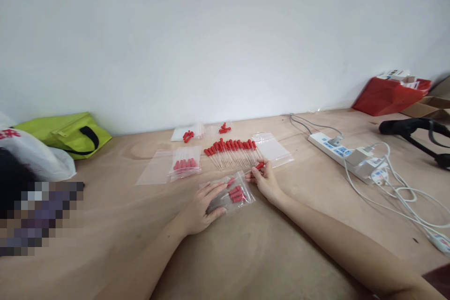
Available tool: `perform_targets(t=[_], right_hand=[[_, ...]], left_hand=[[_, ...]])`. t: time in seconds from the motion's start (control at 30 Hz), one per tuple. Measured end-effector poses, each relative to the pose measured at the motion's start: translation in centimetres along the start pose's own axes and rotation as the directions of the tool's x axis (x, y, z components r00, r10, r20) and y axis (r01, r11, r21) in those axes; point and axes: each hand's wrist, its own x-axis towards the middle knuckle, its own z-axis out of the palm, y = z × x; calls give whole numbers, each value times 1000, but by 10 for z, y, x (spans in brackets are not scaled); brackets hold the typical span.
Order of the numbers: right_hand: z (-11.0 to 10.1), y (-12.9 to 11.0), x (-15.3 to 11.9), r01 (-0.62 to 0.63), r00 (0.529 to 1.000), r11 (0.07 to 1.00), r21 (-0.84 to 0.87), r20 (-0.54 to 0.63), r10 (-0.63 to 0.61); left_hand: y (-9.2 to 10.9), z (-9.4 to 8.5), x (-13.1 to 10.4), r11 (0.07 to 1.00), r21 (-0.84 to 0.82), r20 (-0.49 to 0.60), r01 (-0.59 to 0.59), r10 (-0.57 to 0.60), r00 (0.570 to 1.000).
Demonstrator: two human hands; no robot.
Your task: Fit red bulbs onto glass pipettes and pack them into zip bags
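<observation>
Several red-tipped white sticks (pixel 232 150) lie fanned out on the wooden table. In front of them is a clear zip bag (pixel 248 195) with red-tipped pieces inside. My left hand (pixel 204 206) rests on this bag with its fingers spread. My right hand (pixel 265 179) is closed round a red-tipped stick (pixel 259 166) at the bag's right upper edge. Behind my left hand lies another clear bag (pixel 185 161) with a row of red pieces. An empty clear bag (pixel 272 149) sits at the right end of the fan.
Small red pieces (pixel 188 136) lie on bags near the wall. A power strip (pixel 330 147) with plugs and looping cables stands right. Green (pixel 66 133) and white (pixel 42 157) bags are left; a red bag (pixel 383 96) and black headset (pixel 415 126) are far right.
</observation>
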Motion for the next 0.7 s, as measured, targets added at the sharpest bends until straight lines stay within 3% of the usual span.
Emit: perform_targets(t=[0.3, 0.47, 0.7], right_hand=[[-6, -5, 0, 73, 997, 994, -75, -8, -74], [-1, -2, -4, -19, 997, 999, -35, 73, 22], [-1, -3, -11, -124, 958, 969, -215, 226, 173]], left_hand=[[-1, 0, 1, 1000, 6, 12, -7, 7, 1000], [-2, 2, 0, 1000, -1, 5, -10, 10, 1000], [-1, 2, 0, 1000, -18, -13, 1, -1, 1000]])
